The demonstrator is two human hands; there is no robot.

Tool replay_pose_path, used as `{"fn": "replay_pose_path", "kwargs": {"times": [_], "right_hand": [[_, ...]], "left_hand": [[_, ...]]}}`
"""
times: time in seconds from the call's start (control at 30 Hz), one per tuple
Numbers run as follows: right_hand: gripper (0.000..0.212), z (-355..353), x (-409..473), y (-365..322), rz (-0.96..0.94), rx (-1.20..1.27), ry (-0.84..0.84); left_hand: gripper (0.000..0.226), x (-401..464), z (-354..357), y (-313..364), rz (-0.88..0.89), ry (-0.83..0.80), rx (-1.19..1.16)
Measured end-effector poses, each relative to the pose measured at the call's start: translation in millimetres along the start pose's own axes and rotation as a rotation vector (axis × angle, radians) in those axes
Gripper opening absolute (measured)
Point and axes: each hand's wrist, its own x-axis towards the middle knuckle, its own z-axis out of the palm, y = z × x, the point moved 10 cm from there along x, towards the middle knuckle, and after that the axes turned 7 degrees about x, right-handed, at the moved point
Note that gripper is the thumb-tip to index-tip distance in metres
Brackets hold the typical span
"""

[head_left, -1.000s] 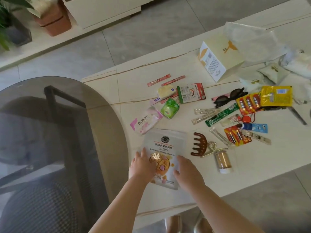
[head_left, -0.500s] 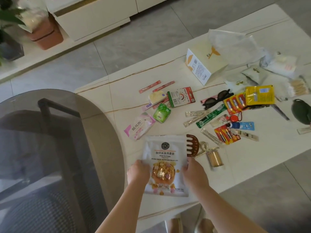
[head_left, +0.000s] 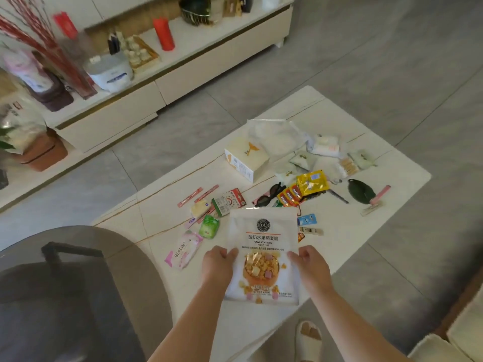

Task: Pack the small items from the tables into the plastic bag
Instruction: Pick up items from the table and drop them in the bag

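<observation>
A white oat crispy snack pouch (head_left: 262,246) is lifted off the white table (head_left: 339,246), upright and facing me. My left hand (head_left: 217,263) grips its left edge and my right hand (head_left: 311,265) grips its right edge. The pouch hides several small items behind it. A clear plastic bag (head_left: 274,135) lies crumpled at the table's far side, beside a cream box (head_left: 247,158). Scattered small items include a pink BERLIN pack (head_left: 184,249), a green packet (head_left: 208,226), a yellow sachet (head_left: 312,182) and sunglasses (head_left: 269,194).
A dark round glass table (head_left: 70,291) sits at the left, overlapping the white table's corner. A low white cabinet (head_left: 162,82) with red candles and bottles runs along the far wall. My slippered foot (head_left: 308,335) shows below the table's near edge. Grey tile floor surrounds the tables.
Both hands closed on the pouch's sides and raised it off the table toward me. My head tilted up, bringing the cabinet into view.
</observation>
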Motion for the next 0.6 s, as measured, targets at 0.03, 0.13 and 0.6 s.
{"fn": "replay_pose_path", "kwargs": {"times": [0.03, 0.13, 0.6], "right_hand": [[0.022, -17.9, -1.5, -4.5, 0.007, 0.048, 0.026], [0.03, -72.0, -6.0, -9.5, 0.02, 0.208, 0.124], [0.021, -321.7, 7.4, 91.7, 0.083, 0.615, 0.446]], "left_hand": [[0.034, -5.9, 1.5, 20.4, 0.029, -0.016, -0.023], [0.037, -26.6, 15.5, 79.1, 0.107, -0.093, -0.114], [0.028, -132.8, 213.2, 302.4, 0.463, -0.298, 0.01]]}}
